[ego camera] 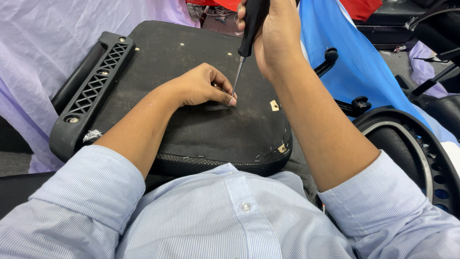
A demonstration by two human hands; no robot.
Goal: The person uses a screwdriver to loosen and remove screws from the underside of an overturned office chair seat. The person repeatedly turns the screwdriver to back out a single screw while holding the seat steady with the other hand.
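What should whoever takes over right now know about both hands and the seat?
Right hand: gripping the black screwdriver, held upright, tip down on the seat underside.
Left hand: resting on the seat, fingertips pinching at the screwdriver tip.
Seat lies upside down on the lap; the black armrest bracket is fitted on its left edge, screws showing.
Done: bracket in place.
Left: the fastener at the tip; whether it is seated cannot be told.

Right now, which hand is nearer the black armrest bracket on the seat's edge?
Left. The left hand rests mid-seat, pinching by the screwdriver tip, closer to the armrest bracket. The right hand grips the handle, farther away.
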